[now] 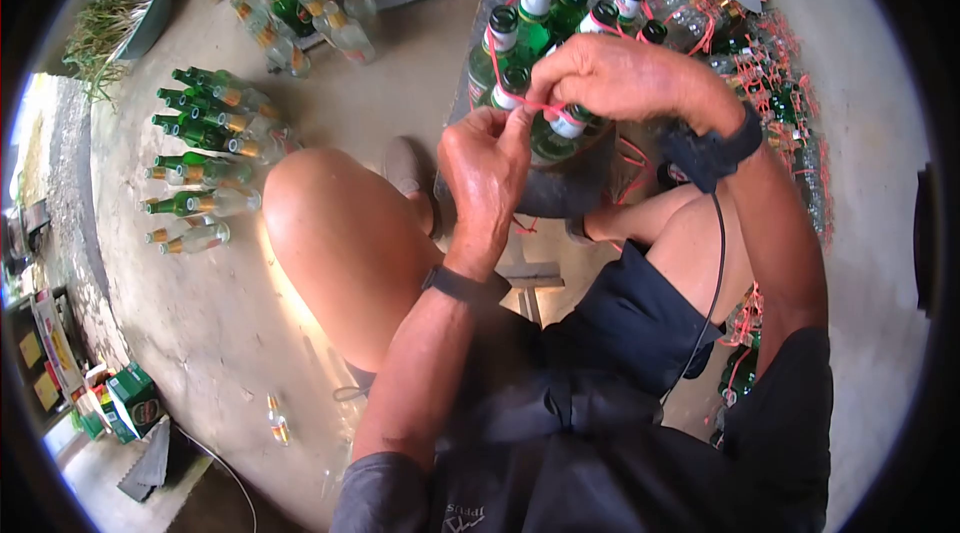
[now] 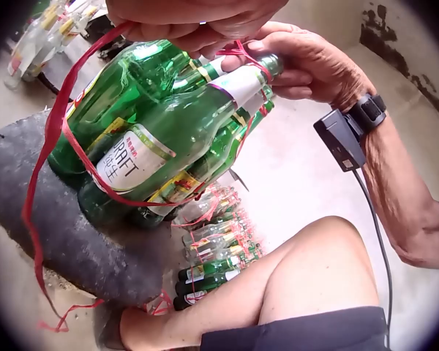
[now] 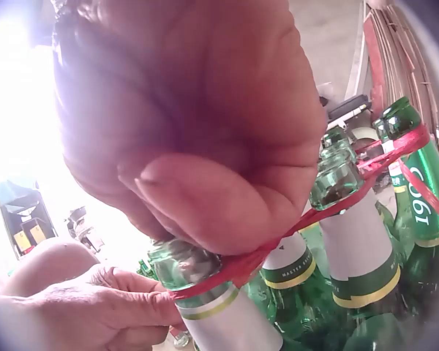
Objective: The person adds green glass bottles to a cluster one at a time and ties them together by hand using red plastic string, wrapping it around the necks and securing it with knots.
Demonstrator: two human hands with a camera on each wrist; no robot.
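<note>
A cluster of green glass beer bottles [image 2: 183,139] stands on a dark slab [image 2: 29,183], with red plastic string [image 2: 40,175] passed around bodies and necks. At the near bottle necks my left hand [image 1: 485,163] pinches the string between thumb and forefinger. My right hand [image 1: 625,78], close beside it over the bottles, holds the string in curled fingers. In the right wrist view the red string [image 3: 307,218] runs taut along the necks, under my right hand [image 3: 197,124]. The left hand [image 3: 88,307] shows low at the left, fingertips right at the nearest neck.
Rows of green and clear bottles [image 1: 205,123] stand on the floor at left, with more clear bottles [image 1: 345,33] behind. String-tied bottles [image 1: 790,103] line the right side. A single small bottle [image 1: 277,423] and a green box [image 1: 135,398] are at lower left.
</note>
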